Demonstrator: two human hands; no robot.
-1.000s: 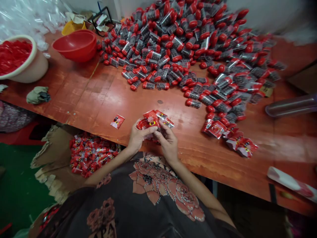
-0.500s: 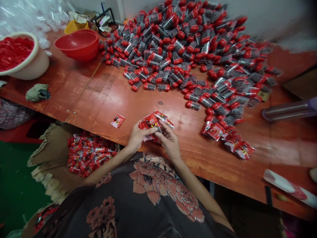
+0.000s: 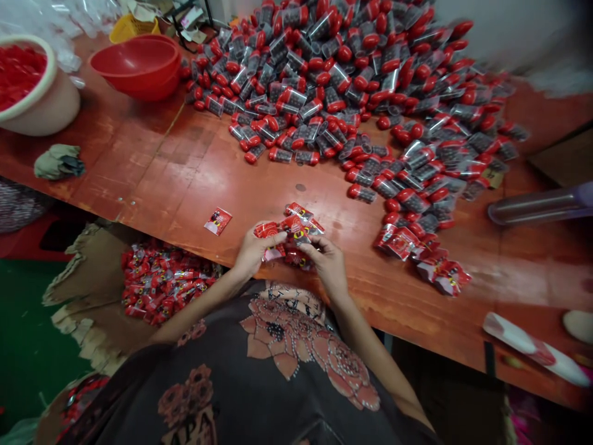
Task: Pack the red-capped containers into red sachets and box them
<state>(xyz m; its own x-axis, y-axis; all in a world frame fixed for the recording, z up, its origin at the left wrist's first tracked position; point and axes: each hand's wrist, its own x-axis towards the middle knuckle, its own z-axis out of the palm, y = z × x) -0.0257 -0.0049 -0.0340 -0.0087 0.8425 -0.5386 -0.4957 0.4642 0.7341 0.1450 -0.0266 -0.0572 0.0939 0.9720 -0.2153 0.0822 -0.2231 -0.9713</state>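
My left hand [image 3: 254, 252] and my right hand [image 3: 328, 264] meet over the table's front edge. Both grip a bunch of small red printed sachets [image 3: 290, 230], which look joined in a strip. The left hand holds the bunch's left end, and the right fingers pinch near its middle. A single red sachet [image 3: 217, 220] lies on the table [image 3: 152, 179] left of my left hand, apart from it. Beyond my hands spreads a large heap of transparent capsule-shaped containers with red caps [image 3: 324, 80], filled with dark beads.
A small pile of red sachets [image 3: 407, 244] lies to the right. Below the table edge, a torn cardboard box [image 3: 83, 290] holds many sachets. A red bowl [image 3: 134, 68], a cream basin [image 3: 55, 105] of red pieces, a crumpled cloth [image 3: 58, 162] and a purple tube [image 3: 540, 207] stand around.
The whole view has shifted slightly up and left. My hands have moved a little apart, and the sachets between them have shifted in my fingers.
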